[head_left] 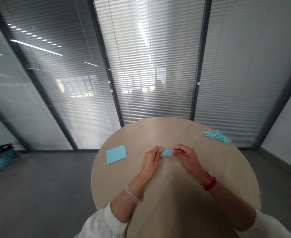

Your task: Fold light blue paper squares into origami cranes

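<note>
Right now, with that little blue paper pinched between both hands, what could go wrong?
The small blue paper is pinched between the left hand and the right hand; a hard pull might tear it or spoil a crease. The folded blue pieces lie close to the far right rim of the round table, so a nudge could send them to the floor. The blue sheets near the left rim might slide off likewise.
</note>
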### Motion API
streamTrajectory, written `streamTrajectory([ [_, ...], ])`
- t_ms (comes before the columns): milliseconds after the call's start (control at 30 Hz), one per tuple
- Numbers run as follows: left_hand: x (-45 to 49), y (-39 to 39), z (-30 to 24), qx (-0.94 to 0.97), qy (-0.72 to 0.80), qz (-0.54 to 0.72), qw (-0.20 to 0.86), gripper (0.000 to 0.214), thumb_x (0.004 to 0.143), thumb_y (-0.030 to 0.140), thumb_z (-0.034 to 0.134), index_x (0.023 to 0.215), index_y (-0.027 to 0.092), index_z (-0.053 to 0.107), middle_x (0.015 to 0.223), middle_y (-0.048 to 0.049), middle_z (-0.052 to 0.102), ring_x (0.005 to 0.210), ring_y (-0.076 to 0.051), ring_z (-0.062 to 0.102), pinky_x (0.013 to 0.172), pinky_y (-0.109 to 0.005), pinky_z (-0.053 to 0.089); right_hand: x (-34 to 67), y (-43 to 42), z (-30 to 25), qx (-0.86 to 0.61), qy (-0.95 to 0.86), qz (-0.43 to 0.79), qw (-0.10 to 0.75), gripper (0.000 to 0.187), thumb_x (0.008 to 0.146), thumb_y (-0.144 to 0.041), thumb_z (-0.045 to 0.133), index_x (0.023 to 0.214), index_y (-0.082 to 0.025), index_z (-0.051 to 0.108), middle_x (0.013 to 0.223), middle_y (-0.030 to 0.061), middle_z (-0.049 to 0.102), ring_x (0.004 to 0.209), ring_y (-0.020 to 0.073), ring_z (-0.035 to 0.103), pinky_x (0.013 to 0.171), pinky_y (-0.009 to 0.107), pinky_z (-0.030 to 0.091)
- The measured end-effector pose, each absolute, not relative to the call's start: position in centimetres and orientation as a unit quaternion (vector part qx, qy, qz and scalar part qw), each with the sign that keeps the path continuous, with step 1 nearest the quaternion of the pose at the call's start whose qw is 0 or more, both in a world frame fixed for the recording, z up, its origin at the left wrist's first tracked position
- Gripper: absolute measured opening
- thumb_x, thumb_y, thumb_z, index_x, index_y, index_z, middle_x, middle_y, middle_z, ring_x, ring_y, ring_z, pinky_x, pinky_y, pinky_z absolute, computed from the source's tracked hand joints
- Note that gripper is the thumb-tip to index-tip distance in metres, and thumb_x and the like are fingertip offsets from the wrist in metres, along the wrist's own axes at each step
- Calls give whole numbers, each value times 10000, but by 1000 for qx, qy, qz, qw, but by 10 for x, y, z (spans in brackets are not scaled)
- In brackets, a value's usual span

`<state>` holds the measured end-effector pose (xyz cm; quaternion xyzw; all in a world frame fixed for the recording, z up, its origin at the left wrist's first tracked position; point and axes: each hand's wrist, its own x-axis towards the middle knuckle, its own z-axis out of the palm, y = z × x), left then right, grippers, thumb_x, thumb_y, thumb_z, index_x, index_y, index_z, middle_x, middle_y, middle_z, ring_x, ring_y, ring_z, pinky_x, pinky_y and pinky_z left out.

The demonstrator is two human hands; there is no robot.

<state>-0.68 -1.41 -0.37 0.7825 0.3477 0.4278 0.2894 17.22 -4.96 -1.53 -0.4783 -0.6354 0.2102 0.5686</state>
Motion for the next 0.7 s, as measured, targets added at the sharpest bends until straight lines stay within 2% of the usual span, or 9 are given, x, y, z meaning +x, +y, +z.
streamTrajectory([
  [133, -7, -15, -1, 784, 336, 425, 304, 312, 935, 383, 387, 930, 183, 626, 802, -15, 674, 660, -141, 645, 648, -235, 482, 173, -49, -16, -500, -633, 196, 558, 266, 798, -438, 619, 794, -189, 712, 738, 29, 697, 675, 171, 620, 636, 259, 468],
  [267, -6, -17, 2, 798, 319, 418, 295, 260, 865, 393, 545, 997, 197, 654, 991, -39, 705, 857, -172, 652, 720, -234, 489, 172, -48, -16, -497, -644, 186, 551, 257, 799, -436, 620, 809, -197, 716, 757, 29, 704, 681, 170, 627, 632, 258, 474],
  [433, -6, -17, -1, 806, 331, 412, 268, 229, 871, 350, 540, 878, 203, 716, 869, -27, 739, 784, -173, 663, 726, -244, 479, 169, -49, -16, -484, -655, 183, 551, 258, 802, -443, 612, 789, -207, 715, 762, 35, 711, 694, 176, 644, 653, 275, 500],
  [700, -9, -19, 1, 811, 331, 410, 255, 260, 879, 338, 515, 856, 194, 729, 843, -36, 746, 771, -173, 672, 708, -232, 472, 171, -47, -19, -477, -659, 186, 552, 240, 807, -430, 614, 807, -203, 694, 785, 33, 698, 689, 167, 643, 653, 267, 512],
])
